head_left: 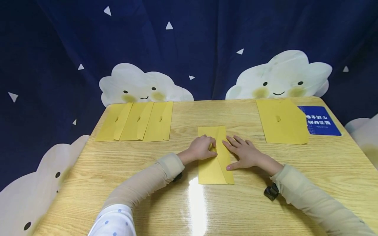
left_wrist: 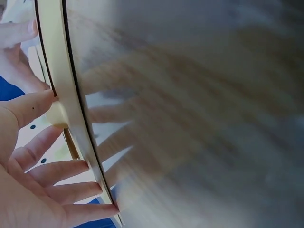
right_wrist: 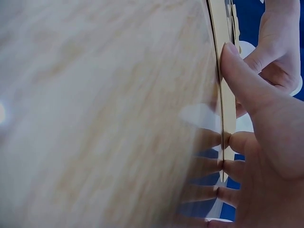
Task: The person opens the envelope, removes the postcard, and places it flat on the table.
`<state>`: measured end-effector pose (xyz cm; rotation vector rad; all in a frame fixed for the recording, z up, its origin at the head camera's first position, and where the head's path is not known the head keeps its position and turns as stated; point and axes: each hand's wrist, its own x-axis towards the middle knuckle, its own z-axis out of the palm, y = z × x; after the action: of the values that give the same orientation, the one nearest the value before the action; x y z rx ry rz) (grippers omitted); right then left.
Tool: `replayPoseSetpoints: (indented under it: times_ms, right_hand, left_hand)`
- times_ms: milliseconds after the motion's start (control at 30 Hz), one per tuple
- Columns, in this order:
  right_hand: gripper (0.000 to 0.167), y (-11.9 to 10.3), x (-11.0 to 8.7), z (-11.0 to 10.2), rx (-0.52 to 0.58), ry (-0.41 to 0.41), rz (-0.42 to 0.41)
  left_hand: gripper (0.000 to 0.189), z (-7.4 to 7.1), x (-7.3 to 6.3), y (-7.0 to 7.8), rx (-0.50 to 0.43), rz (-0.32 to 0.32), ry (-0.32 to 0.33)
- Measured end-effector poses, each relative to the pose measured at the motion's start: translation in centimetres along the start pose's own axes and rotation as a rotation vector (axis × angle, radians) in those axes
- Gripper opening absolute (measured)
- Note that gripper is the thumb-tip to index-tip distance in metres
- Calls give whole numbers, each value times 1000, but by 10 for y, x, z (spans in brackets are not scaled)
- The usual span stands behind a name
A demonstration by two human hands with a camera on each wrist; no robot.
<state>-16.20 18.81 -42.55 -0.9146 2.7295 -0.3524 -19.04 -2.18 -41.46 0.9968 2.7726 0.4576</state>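
A yellow envelope [head_left: 211, 173] lies upright on the table before me, its long flap folded over from the right. My left hand [head_left: 202, 147] is over its middle, thumb and forefinger bent together at the slot and pinching a raised bit of paper there. In the left wrist view the left hand [left_wrist: 42, 175] has its other fingertips down on the surface. My right hand [head_left: 246, 153] rests on the flap's right edge with fingers spread. Seen from the right wrist, the thumb of the right hand [right_wrist: 270, 137] presses the envelope's edge [right_wrist: 223, 109].
Several yellow envelopes [head_left: 113, 123] with folded flaps overlap in a row at the back left. At the back right lies another yellow envelope [head_left: 282, 126] with its flap opened out, beside a blue printed card [head_left: 323, 121]. A dark curtain with clouds hangs behind the wooden table [head_left: 100, 173].
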Motion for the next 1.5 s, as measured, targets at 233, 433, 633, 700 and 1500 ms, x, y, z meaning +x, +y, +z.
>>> replayPoseSetpoints:
  times_ms: [233,433,633,700,1500]
  right_hand:
    - [99,-1,0,-2,16,-11,5]
    - [104,-16,0,-1,12,-5,40]
    - [113,-35,1,6,-7,4,83]
    - [113,-39,2,8,-19,12,100]
    - [95,-38,-14,-6,159,51,90]
  left_hand:
    - [24,1,0,-3,-34,22,18]
    - [24,1,-1,-4,-24,26,10]
    - [24,-1,0,-3,-10,23,8]
    - [24,0,0,-4,-8,25,10]
    - [19,-2,1,-5,-40,46,-2]
